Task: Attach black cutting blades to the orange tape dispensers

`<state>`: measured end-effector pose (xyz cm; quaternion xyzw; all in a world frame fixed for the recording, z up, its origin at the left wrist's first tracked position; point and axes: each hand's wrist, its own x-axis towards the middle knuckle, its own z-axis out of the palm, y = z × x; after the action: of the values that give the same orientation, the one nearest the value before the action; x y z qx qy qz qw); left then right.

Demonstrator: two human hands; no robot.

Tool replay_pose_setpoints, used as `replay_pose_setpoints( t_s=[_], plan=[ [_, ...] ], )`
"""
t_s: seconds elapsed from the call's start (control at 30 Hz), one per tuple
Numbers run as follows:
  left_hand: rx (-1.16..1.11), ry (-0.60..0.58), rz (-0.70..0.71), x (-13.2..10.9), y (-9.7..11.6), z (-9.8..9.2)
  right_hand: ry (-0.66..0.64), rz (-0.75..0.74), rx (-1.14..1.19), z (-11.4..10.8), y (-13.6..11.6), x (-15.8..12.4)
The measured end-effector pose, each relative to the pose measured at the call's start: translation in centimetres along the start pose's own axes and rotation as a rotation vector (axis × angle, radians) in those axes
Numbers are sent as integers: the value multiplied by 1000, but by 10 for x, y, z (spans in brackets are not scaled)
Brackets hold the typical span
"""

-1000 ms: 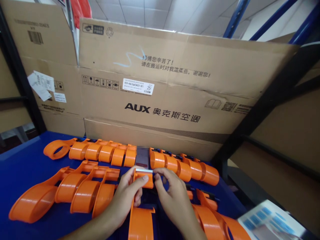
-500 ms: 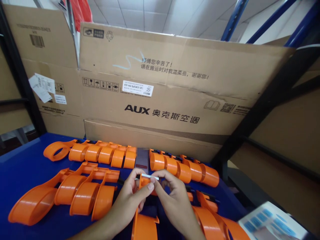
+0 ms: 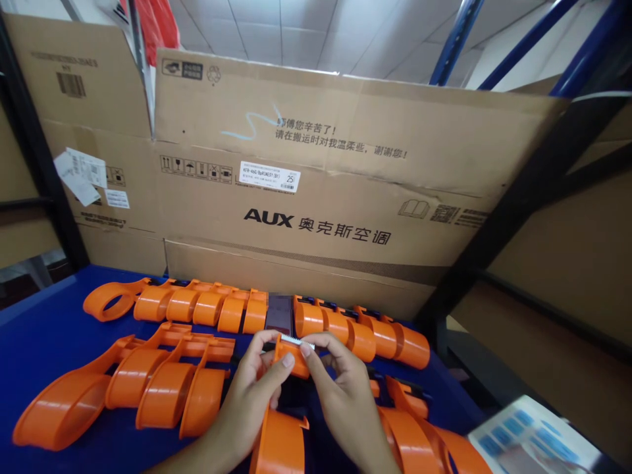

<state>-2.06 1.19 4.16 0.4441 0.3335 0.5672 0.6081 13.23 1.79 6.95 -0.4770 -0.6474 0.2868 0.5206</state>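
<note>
Both hands meet over an orange plastic tape dispenser [image 3: 279, 444] at the bottom middle of the blue table [image 3: 34, 336]. My left hand [image 3: 257, 388] pinches the dispenser's front end from the left, thumb on top. My right hand [image 3: 340, 392] pinches the same end from the right, its fingertips on a small toothed metal blade [image 3: 297, 340] along the top edge. The dispenser's round body runs toward me between my wrists.
Rows of orange tape dispensers [image 3: 162, 388] lie left, right and behind [image 3: 345, 326] my hands. A small dark block [image 3: 280, 313] stands in the back row. Large AUX cardboard boxes [image 3: 316, 191] wall off the back. A printed sheet [image 3: 533, 438] lies at lower right beside dark shelf posts.
The front end of the dispenser has tipped a little and the blade now sits on its top edge under my right fingertips. Both hands stayed in place.
</note>
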Motion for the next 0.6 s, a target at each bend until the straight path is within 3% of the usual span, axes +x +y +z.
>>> replay_pose_setpoints(
  t_s=[0.6],
  plan=[
    [-62, 125, 37, -2, -1, -6, 146, -49, 89, 3, -6, -4]
  ],
)
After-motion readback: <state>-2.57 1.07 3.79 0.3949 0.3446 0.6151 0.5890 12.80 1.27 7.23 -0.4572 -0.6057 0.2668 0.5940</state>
